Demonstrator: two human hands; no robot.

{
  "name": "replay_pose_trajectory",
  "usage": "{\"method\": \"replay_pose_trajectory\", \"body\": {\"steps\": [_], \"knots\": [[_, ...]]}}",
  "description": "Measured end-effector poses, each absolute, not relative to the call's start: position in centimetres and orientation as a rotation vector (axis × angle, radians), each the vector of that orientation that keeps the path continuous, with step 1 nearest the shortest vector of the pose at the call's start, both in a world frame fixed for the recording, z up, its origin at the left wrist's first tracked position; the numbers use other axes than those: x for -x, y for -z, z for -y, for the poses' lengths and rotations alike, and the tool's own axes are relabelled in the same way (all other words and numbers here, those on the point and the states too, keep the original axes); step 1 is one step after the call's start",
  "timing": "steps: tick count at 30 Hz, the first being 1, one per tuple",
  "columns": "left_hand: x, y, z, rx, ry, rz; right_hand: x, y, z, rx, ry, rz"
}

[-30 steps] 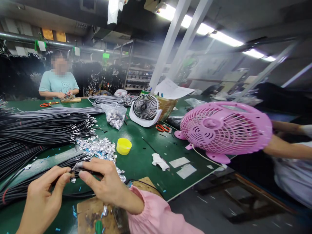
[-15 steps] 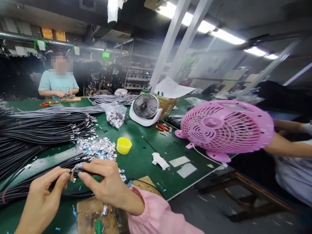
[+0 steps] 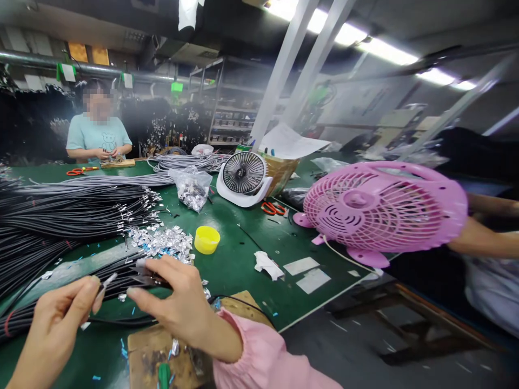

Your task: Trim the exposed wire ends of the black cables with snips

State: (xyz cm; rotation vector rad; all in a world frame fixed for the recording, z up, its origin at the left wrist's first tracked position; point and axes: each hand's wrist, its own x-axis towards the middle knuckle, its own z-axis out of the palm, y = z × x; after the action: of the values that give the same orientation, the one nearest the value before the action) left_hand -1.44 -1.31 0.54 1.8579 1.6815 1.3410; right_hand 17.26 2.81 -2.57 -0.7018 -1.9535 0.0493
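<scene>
Pale narrow strip, one: above desk, pinched in left hand, long axis slanting up toward right hand. Right hand: near, thumb and forefinger parted, hold unclear. Black cable bundle: behind both.

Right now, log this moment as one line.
left hand: pinching pale strip | right hand: fingers parted, grip unclear | foil scraps: beside cables

One thin whitish strip is held tilted at eight o'clock, its tip toward half past one.
</scene>
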Motion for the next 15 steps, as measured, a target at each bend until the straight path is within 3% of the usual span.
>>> {"method": "replay_pose_trajectory", "body": {"steps": [4, 11, 15], "knots": [[1.1, -0.6, 1.4, -1.757, -1.014, -1.521, -17.5, 2.5, -2.9, 0.499, -0.009, 2.021], [1.5, 2.6, 1.3, -1.725, -0.991, -1.508, -18.7, 3.7, -2.6, 0.438, -0.054, 2.340], [0.8, 1.4, 1.2, -1.867, -0.830, -1.585, -18.9, 3.9, -2.4, 0.490, -0.125, 2.380]]}}
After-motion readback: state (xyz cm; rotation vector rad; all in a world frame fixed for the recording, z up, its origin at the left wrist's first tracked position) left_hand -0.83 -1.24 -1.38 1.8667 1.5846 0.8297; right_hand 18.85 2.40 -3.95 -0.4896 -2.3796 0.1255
